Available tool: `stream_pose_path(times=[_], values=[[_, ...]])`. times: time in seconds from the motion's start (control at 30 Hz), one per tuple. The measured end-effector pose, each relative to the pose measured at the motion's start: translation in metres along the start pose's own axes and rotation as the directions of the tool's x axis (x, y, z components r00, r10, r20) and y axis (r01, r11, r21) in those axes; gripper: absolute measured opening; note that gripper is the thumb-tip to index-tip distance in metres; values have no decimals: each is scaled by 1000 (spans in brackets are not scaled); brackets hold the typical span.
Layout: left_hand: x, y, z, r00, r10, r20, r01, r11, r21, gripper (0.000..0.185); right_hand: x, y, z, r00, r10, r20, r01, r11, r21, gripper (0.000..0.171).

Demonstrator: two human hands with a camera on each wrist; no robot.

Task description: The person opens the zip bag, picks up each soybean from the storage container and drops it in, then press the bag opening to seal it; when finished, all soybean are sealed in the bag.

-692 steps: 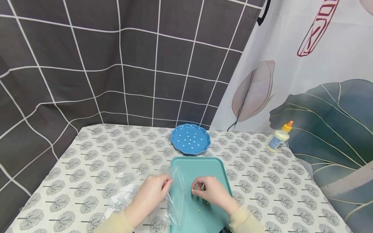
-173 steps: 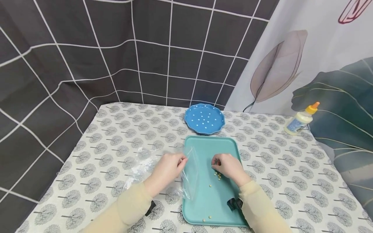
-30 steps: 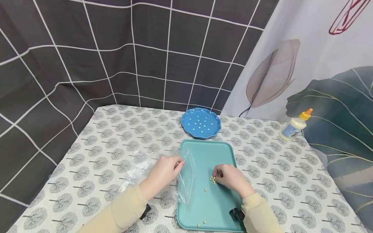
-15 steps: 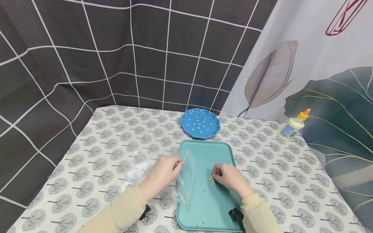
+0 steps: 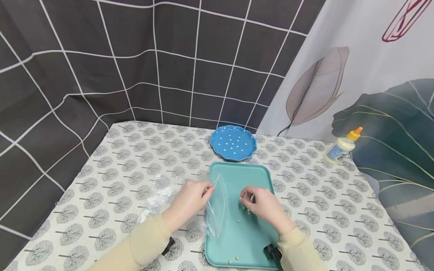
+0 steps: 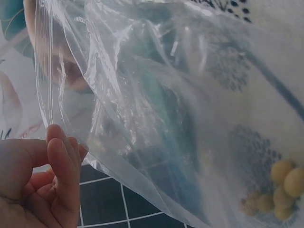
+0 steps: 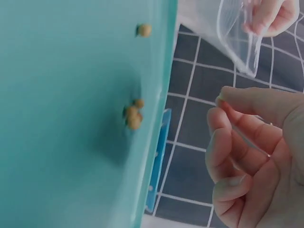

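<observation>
My left hand (image 5: 191,197) pinches the rim of a clear zip bag (image 6: 137,95), whose mouth spreads over the left side of a teal tray (image 5: 234,244). Several round yellow soybeans (image 6: 289,183) lie inside the bag in the left wrist view. Above the tray, my right hand (image 5: 262,205) pinches a tiny pale soybean (image 7: 220,98) between thumb and forefinger; most of it is hidden. A small cluster of soybeans (image 7: 133,118) lies on the tray below that hand. One loose soybean (image 5: 238,221) sits left of the cluster, and two soybeans (image 5: 233,259) are near the tray's front edge.
A blue plate with white dots (image 5: 234,143) stands just behind the tray. At the back right is a glue bottle (image 5: 339,148) with an orange tip. A tree-patterned cloth (image 5: 135,180) covers the table, with a dark grid curtain (image 5: 135,71) behind.
My right hand has risen off the soybean cluster and shifted slightly left toward the bag, with a soybean in its fingertips. The left hand keeps its hold on the bag.
</observation>
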State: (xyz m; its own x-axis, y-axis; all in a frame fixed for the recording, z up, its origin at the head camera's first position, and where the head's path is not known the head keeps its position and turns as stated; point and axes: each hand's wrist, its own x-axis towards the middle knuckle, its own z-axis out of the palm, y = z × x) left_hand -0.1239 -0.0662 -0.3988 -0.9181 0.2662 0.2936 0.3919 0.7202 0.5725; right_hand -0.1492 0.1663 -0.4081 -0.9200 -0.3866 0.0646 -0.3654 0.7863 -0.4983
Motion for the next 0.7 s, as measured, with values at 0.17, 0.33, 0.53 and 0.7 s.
stream_pose_path(times=[0.17, 0.33, 0.53, 0.7], values=[[0, 0, -1, 1000, -3, 4, 3, 1000, -5, 13, -1, -10, 1, 994, -99, -42, 100, 994, 34, 9], [1, 2, 0, 1000, -6, 16, 7, 1000, -15, 13, 1, -15, 5, 980, -192, -58, 194, 980, 43, 7], [1, 2, 0, 1000, -5, 4, 5, 1000, -3, 12, 4, -25, 9, 977, -209, -46, 212, 976, 50, 6], [1, 1, 1, 999, 36, -25, -36, 999, 21, 12, 4, -27, 13, 976, -218, -19, 219, 973, 69, 6]])
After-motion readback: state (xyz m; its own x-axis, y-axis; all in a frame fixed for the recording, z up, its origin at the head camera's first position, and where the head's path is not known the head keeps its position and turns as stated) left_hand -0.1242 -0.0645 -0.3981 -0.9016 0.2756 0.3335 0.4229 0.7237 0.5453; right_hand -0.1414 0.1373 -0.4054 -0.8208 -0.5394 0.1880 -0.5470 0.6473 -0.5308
